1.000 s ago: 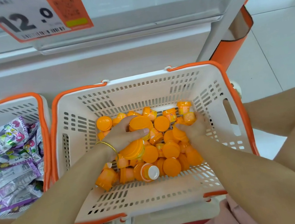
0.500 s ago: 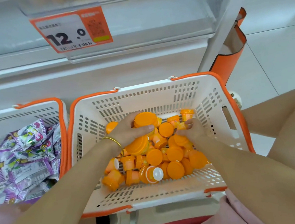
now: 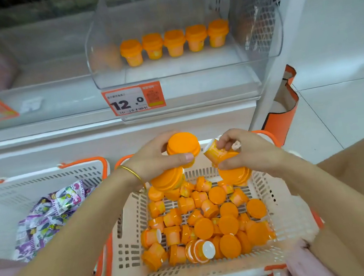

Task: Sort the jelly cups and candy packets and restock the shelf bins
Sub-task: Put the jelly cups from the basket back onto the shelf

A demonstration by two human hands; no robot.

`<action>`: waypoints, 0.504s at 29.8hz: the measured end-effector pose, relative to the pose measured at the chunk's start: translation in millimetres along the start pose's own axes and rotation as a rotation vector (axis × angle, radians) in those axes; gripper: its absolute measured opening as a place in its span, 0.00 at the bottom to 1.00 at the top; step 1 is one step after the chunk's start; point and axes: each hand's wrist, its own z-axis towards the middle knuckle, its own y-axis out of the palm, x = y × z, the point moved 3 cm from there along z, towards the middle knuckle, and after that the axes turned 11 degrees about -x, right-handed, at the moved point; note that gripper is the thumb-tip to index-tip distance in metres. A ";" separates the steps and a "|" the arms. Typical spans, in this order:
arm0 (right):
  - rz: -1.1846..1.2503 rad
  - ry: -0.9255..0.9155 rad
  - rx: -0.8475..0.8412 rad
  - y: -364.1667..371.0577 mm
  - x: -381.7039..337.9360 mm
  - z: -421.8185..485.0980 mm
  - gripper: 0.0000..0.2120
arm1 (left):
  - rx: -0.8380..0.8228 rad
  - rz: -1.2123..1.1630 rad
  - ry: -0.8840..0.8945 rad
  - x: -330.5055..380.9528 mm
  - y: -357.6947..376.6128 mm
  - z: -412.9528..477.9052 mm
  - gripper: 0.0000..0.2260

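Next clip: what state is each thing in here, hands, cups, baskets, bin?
Left hand: grips jelly cups.
Right hand: grips jelly cups too.
Right basket: part full of loose cups, jumbled.
Left basket: holds candy packets.
Shelf bin: open top, a row of shelf cups upright at the back.

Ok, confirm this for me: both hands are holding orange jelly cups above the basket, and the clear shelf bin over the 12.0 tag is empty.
The bin is not empty. The head view shows a row of orange jelly cups standing along the back of the clear shelf bin. The rest holds: the left hand and right hand both grip loose cups above the basket.
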 end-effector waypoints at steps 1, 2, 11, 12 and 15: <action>-0.011 -0.047 -0.013 -13.4 -22.4 -12.5 0.18 | 0.008 0.025 0.045 20.6 -10.2 -5.2 0.22; -0.014 -0.088 -0.029 -26.9 -44.3 -24.1 0.18 | 0.017 0.048 0.091 41.8 -20.5 -9.7 0.23; -0.245 -0.295 0.152 -135.5 -183.3 18.1 0.16 | 0.313 0.330 0.116 156.5 -136.2 43.7 0.38; -0.348 -0.241 0.156 -140.2 -184.0 41.2 0.16 | 0.313 0.389 0.048 153.4 -142.0 58.5 0.37; -0.656 -0.075 0.069 -140.8 -170.2 107.2 0.17 | 0.265 0.600 -0.179 130.2 -147.3 103.4 0.32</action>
